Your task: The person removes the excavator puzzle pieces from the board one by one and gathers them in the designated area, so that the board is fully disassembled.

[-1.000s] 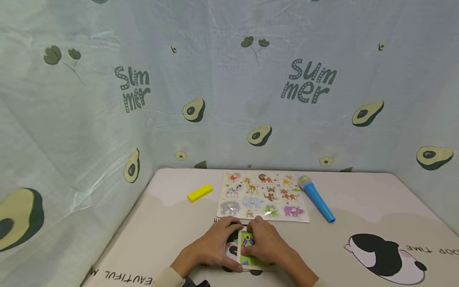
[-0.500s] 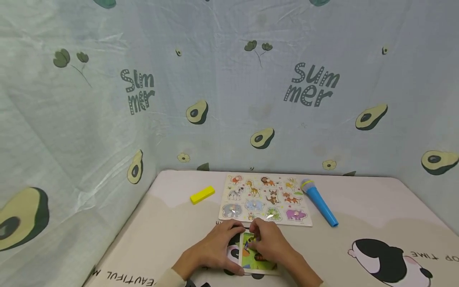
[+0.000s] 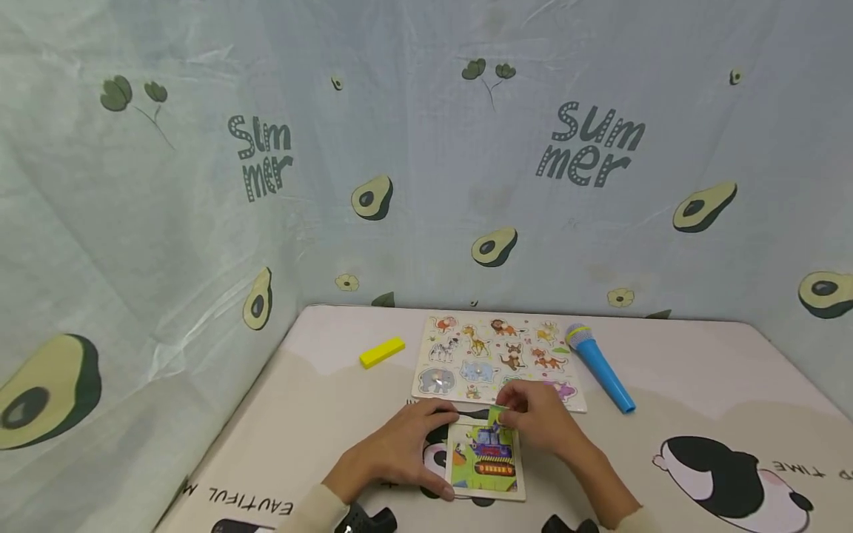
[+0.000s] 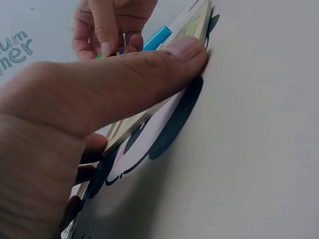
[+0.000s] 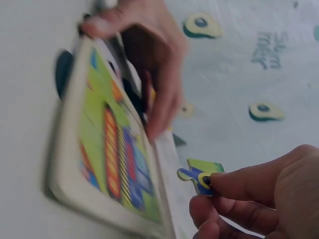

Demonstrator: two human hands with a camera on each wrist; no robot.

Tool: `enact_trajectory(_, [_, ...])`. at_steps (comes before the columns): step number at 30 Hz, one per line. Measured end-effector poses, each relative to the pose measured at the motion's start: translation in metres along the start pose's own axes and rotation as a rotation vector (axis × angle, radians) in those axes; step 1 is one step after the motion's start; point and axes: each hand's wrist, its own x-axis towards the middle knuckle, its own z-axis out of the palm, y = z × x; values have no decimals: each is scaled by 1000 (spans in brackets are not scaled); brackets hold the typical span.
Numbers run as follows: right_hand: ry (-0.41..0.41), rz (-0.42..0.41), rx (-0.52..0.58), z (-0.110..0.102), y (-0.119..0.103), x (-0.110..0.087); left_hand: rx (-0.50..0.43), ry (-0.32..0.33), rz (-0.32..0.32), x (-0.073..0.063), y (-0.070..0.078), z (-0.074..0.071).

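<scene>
My left hand holds a small jigsaw puzzle tray by its left side, thumb at the near corner and fingers at the far one. Inside its pale frame is a bright picture of a tracked digger on green. Just beyond the tray's far right corner, my right hand pinches a jigsaw piece between thumb and index finger. The piece is green and blue with a yellow ring and a rounded tab. In the left wrist view, the thumb lies along the tray's edge.
Behind the hands lies a white animal puzzle board. A yellow block is to its left, and a blue toy microphone to its right. A fabric curtain with avocado prints closes off the table's back and sides.
From over the picture, my right hand has moved away and to the right, lifting a jigsaw piece clear of it. More of the digger picture shows. My left hand keeps its hold.
</scene>
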Motion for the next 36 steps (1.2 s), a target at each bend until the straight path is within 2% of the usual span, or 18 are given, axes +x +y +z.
enact_trajectory(5, [6, 86, 6, -23, 12, 1, -22, -13, 19, -1, -3, -2])
enact_trajectory(10, [3, 125, 15, -35, 24, 1, -49, -12, 20, 0, -4, -3])
enact_trajectory(17, [-3, 156, -2, -34, 38, 1, -79, 0, 58, -2, -7, 0])
enact_trajectory(23, [3, 169, -48, -30, 42, 1, -44, 24, 87, -3, -8, -1])
enact_trajectory(28, [20, 177, -95, -29, 42, 2, -15, 10, 106, -2, -7, -2])
enact_trajectory(36, [0, 118, -225, -31, 44, 2, 11, 5, 127, 3, -6, -2])
